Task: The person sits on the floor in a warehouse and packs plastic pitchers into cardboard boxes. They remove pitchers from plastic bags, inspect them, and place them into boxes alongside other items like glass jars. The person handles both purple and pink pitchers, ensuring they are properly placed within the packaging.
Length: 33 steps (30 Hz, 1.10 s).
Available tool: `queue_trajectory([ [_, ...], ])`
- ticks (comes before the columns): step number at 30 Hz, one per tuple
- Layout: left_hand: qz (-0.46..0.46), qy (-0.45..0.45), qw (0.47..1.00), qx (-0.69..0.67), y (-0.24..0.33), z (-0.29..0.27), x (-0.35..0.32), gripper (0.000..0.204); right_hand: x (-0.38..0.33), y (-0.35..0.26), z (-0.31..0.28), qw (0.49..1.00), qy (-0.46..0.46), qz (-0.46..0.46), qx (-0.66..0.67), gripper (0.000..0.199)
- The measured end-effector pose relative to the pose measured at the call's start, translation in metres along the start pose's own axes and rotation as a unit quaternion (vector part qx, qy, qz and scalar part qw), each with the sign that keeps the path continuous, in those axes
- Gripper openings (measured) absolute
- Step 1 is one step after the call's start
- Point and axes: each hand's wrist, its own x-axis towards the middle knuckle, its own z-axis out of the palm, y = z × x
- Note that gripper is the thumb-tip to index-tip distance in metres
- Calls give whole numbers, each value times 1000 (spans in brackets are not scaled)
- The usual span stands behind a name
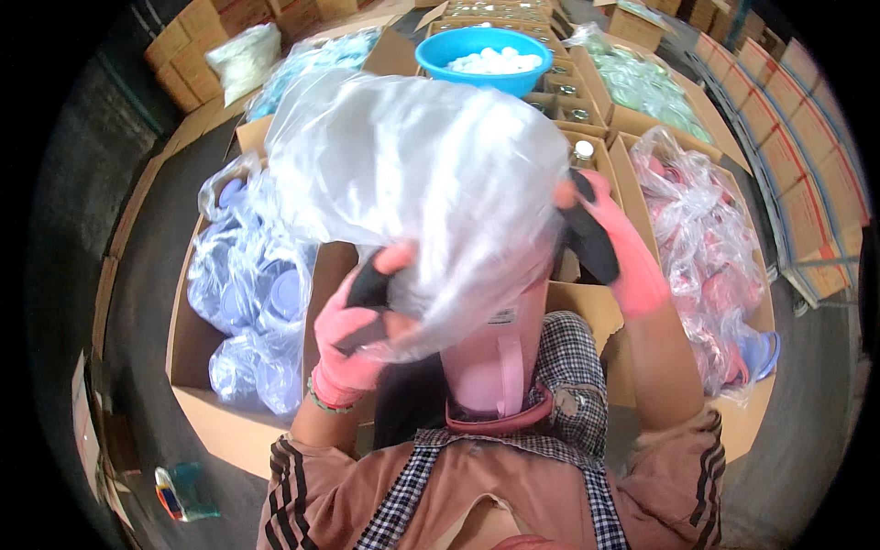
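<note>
Clear plastic bag [422, 174] over pink bottle [495, 353] (on lap), gripped by left hand [359, 321], right hand [610, 238]

Between your hands, the clear plastic bag [412, 174] is thin, glossy and crinkled. Your left hand [353, 335] and right hand [614, 247] wear matt pink knit gloves with black rubbery palms. Below them, the pink bottle [495, 357] looks smooth, satiny plastic.

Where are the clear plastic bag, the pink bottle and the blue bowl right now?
clear plastic bag [422, 174], head view, on the crumpled film between the hands.
pink bottle [490, 362], head view, on its bare body below the bag.
blue bowl [477, 78], head view, on the front wall under the rim.
</note>
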Motion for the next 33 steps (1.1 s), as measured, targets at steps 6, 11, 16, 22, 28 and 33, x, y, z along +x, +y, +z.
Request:
queue_trajectory([
  [6, 143, 155, 929, 306, -44, -14, 53, 21, 32, 7, -29, 988, 61, -110, 87, 28],
  [11, 56, 252, 886, 386, -135, -31, 76, 16, 65, 75, -58, 786, 103, -296, -533, 49],
  [16, -366, 199, 909, 14, -241, -29, 25, 19, 51, 156, -107, 990, 7, 62, -124, 36],
  [22, -194, 117, 972, -67, -168, -7, 21, 24, -6, 92, -94, 995, -33, 94, -29, 26],
  [28, -201, 109, 969, -95, -125, -20, 7, 30, -36, 90, -82, 998, 44, -33, 27, 21],
  [33, -89, -28, 983, 155, -70, -11, -12, 39, -80, 100, -58, 879, -31, -180, -440, 27],
])
